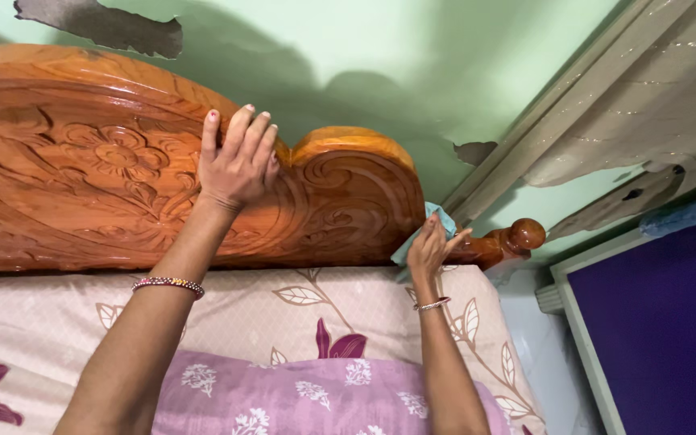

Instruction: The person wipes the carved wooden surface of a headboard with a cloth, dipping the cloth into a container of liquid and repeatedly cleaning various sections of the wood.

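A carved, glossy wooden headboard (82, 169) runs along the pale green wall. My left hand (238, 161) rests flat on its curved top edge, fingers together, holding nothing. My right hand (431, 246) presses a small light blue cloth (437, 216) against the lower right end of the headboard, beside a rounded wooden knob (525, 234). Both wrists wear thin bangles.
A mattress under a pink sheet with leaf prints (348, 302) lies below the headboard, with a purple floral pillow (308, 395) nearest me. A grey curtain (646, 113) hangs at the right above a dark blue panel (662, 322). Paint has flaked off the wall (106, 24).
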